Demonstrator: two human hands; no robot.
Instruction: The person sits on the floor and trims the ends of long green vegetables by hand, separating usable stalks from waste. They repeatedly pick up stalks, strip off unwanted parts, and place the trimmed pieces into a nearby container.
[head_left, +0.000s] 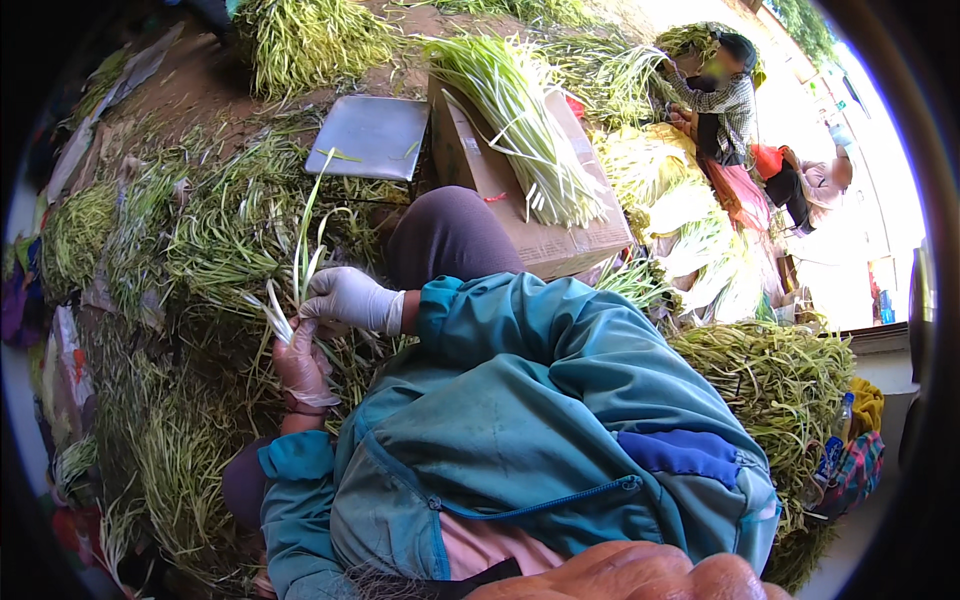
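Note:
My left hand (303, 366), in a thin translucent glove, is closed around the white stalks (277, 313) of a few leafy green vegetables, whose kind I cannot tell for certain. My right hand (349, 300), in a white glove, meets it from above and grips green leaves (306, 244) that stick up past the fingers. The two hands touch, and the fingertips are partly hidden. Beyond my raised knee, a large bundle of long stalks (517, 127) with pale ends lies on a cardboard box (570, 247).
A square metal platform (367, 137) stands left of the box. Heaps of leafy stalks (225, 232) cover the ground at left, with another pile (772, 375) at right beside a plastic bottle (841, 420). A person (724, 101) handles stalks at upper right; another person (817, 184) sits farther off.

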